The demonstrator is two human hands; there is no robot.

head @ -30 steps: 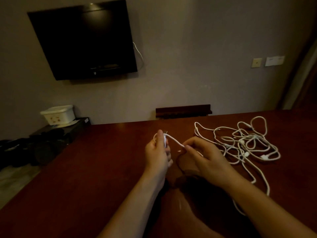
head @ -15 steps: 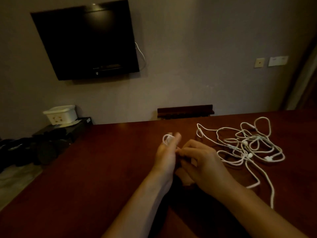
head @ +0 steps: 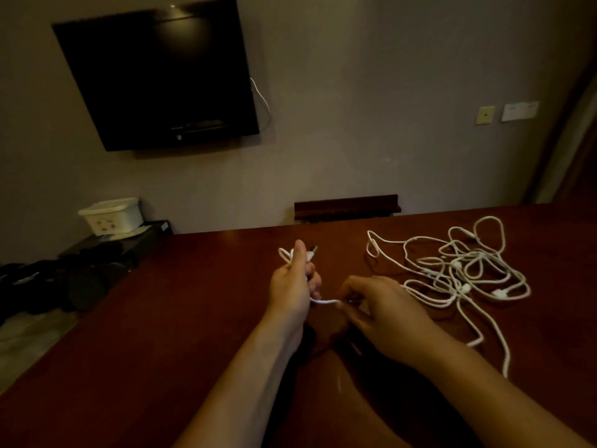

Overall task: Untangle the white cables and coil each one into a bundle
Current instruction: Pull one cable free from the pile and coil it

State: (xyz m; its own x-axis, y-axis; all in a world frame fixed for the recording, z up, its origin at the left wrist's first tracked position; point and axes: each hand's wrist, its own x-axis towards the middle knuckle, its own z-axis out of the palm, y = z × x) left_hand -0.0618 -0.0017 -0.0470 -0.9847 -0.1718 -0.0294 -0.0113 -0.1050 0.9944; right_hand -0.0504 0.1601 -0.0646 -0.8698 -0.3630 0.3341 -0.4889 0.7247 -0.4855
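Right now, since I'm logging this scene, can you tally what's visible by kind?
Hands: 2, the left hand and right hand, both holding one white cable
Tangled cable pile: 1; cables in it cannot be counted
Wall-mounted TV: 1
White box: 1
Wall plates: 2
Table: 1
Total: 8

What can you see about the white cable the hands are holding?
The white cable is thin, cord-like and bendy. The left hand grips small loops of it, with a plug end poking up past the fingers. A short stretch runs across to the right hand, which pinches it. It seems to trail on toward the tangled pile on the table.
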